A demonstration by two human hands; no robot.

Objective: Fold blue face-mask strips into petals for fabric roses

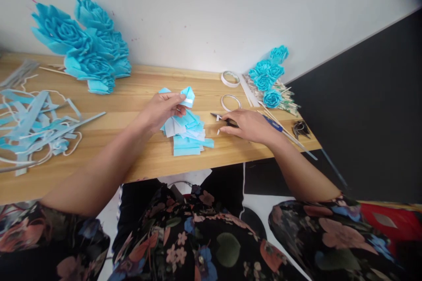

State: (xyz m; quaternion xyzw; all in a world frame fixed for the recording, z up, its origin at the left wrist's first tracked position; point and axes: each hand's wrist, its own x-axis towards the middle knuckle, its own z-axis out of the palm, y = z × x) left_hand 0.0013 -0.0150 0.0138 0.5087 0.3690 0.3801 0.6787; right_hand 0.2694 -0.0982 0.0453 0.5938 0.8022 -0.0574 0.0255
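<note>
My left hand pinches a small folded piece of blue fabric between thumb and fingers, with a white strip across its lower part. Below that hand a loose pile of cut blue and white fabric pieces lies on the table. My right hand is low over the tabletop, its fingers and thumb closed about dark scissors whose pointed tip faces left. A small white bit sits on the blades and another lies near the thumb. The scissors' handles are mostly hidden by the hand.
Large blue fabric flowers stand at the back left; smaller blue roses lie over sticks at right. Two tape rolls are behind my right hand. Strips and cords tangle at left. A blue-handled tool and black clips lie right.
</note>
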